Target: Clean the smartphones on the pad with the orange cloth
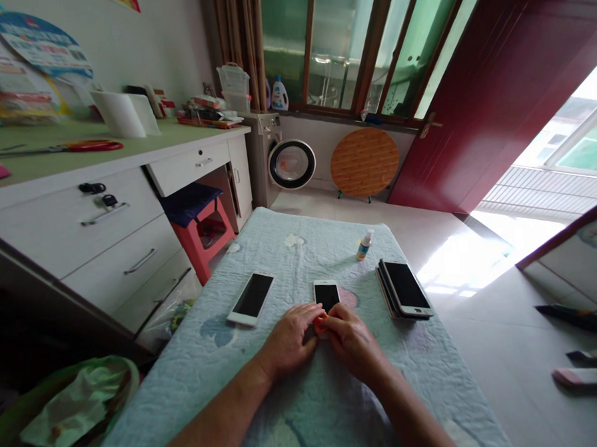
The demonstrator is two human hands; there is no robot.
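Note:
A small white smartphone (327, 292) with a dark screen lies on the light blue quilted cover, its lower part hidden by both hands. My left hand (292, 337) is closed about the phone's lower left side, fingers together over its face and thumb near its bottom edge. Pinched in my right hand (353, 341) is a small orange-red piece (320, 324), mostly covered by fingers, so its kind does not show. It is against the phone's lower part. To the left lies a larger white smartphone (252, 298).
Several stacked phones (406, 288) lie at the right edge of the covered table (300, 247). Behind them stands a small spray bottle (364, 245). A red stool (206, 231) and white drawers (130, 259) are at left, with a waste bin (131, 379) near the front.

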